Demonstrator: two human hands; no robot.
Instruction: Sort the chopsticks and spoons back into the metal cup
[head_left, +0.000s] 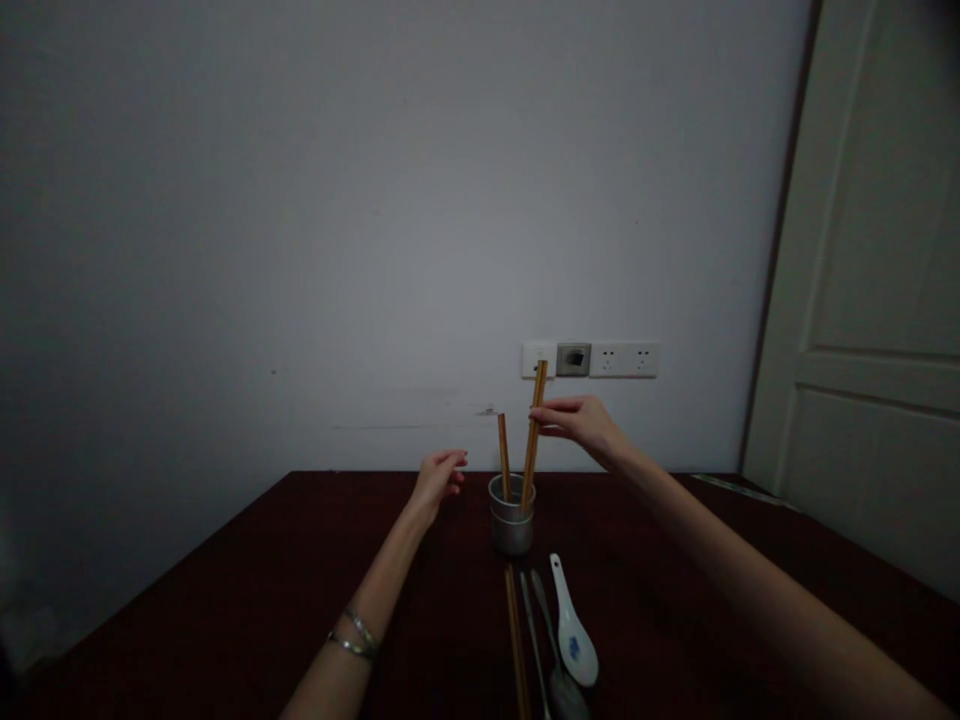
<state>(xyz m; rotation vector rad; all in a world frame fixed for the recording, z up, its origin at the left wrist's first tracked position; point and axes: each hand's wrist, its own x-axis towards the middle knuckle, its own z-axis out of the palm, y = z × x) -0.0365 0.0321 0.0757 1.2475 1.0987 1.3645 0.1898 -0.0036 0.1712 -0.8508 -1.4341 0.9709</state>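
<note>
A small metal cup (512, 528) stands on the dark red table (225, 600). Two wooden chopsticks stand in it. My right hand (581, 422) pinches the taller chopstick (533, 440) near its upper part, its lower end inside the cup. The shorter chopstick (503, 455) leans in the cup, untouched. My left hand (439, 477) hovers just left of the cup, fingers loosely curled, holding nothing; bracelets circle that wrist.
In front of the cup lie another chopstick (514, 640), a metal spoon (547, 650) and a white ceramic spoon with a blue mark (572, 630). Wall sockets (592, 359) sit on the grey wall behind. A pale door (870, 300) is at the right.
</note>
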